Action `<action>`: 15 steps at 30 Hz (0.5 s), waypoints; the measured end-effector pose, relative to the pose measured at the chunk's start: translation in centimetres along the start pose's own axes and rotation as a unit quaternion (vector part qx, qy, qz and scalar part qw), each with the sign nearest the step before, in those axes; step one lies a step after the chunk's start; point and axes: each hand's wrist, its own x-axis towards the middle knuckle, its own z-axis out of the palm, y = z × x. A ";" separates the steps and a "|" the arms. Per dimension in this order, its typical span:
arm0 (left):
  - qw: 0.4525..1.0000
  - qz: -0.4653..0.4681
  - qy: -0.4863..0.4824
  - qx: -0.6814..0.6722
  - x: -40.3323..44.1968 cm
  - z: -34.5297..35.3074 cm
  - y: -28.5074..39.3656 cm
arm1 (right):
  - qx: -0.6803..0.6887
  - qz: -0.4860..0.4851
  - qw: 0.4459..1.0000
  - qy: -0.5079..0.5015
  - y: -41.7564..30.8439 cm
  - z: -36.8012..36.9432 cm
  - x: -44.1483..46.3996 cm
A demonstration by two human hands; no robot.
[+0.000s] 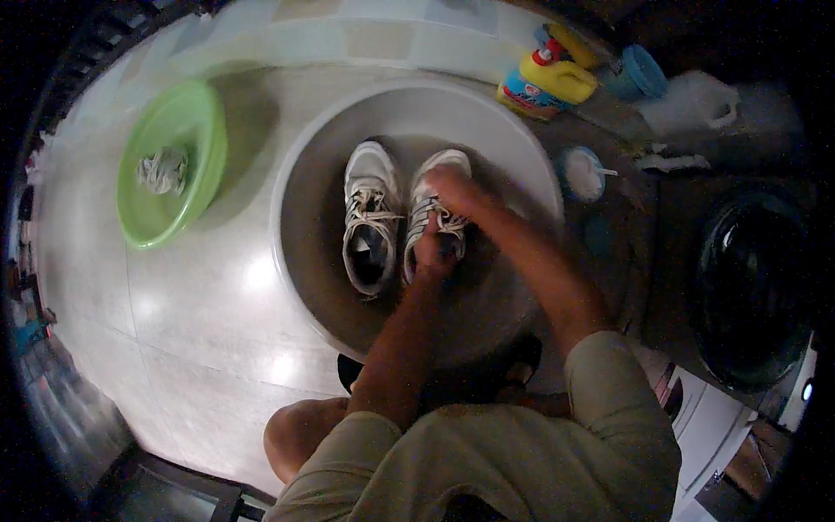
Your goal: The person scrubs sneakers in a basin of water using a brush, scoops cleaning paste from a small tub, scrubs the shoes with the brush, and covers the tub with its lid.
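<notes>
Two white sneakers with dark stripes and loose laces lie side by side in a large grey basin. The left sneaker (pixel 371 217) is untouched, its toe pointing away from me. My left hand (pixel 433 252) grips the right sneaker (pixel 421 211) around its heel opening, fingers partly inside. Over that same sneaker's toe and upper laces, my right hand (pixel 454 190) is closed and slightly blurred; whatever its fingers hold, if anything, is hidden. The grey basin (pixel 317 139) stands on the floor in front of me.
A green basin (pixel 216 130) with a crumpled grey cloth (pixel 163 171) is at the left. A yellow bottle (pixel 557 80), a blue cup (pixel 644 71) and a white tub (pixel 583 172) stand on the right. Farther right is a dark round basin (pixel 752 287).
</notes>
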 end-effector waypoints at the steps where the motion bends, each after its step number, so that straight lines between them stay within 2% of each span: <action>1: 1.000 -0.003 0.004 -0.010 -0.7 0.4 0.3 | -0.031 0.032 0.999 -0.008 1.7 -0.1 0.0; 2: 1.000 -0.007 0.011 -0.018 -1.3 1.0 0.5 | -0.060 0.065 0.996 -0.015 3.1 0.3 0.0; 3: 0.999 -0.011 0.022 -0.026 -1.7 1.6 0.7 | 0.132 0.247 0.959 -0.031 1.2 -2.0 0.8; 4: 0.999 -0.016 0.028 -0.033 -2.0 2.0 0.7 | 0.133 0.247 0.959 -0.032 1.1 -1.6 0.2; 5: 0.999 -0.021 0.030 -0.040 -2.4 2.4 0.8 | 0.035 0.108 0.993 -0.019 1.0 -1.6 -0.3; 6: 0.998 -0.026 0.034 -0.046 -2.4 2.5 0.8 | -0.062 -0.034 0.997 -0.007 1.2 -1.5 -0.8; 10: 0.994 -0.020 -0.019 -0.104 -2.4 2.1 0.7 | -0.062 0.006 0.994 -0.087 1.0 -2.2 -2.1; 11: 0.992 0.089 0.002 0.092 -3.0 2.1 0.6 | -0.023 0.034 0.997 -0.067 0.2 -3.2 -2.6; 13: 0.939 0.197 0.015 0.281 -2.3 2.0 0.2 | 0.007 0.061 0.997 -0.044 -0.3 -3.1 -4.4; 14: 0.990 0.099 0.005 0.096 -1.3 1.7 0.1 | 0.031 0.024 0.999 -0.027 -0.5 -2.2 -5.3; 15: 0.995 -0.004 -0.004 -0.095 -0.6 1.5 0.3 | 0.057 -0.014 0.998 -0.010 -0.8 -2.1 -5.4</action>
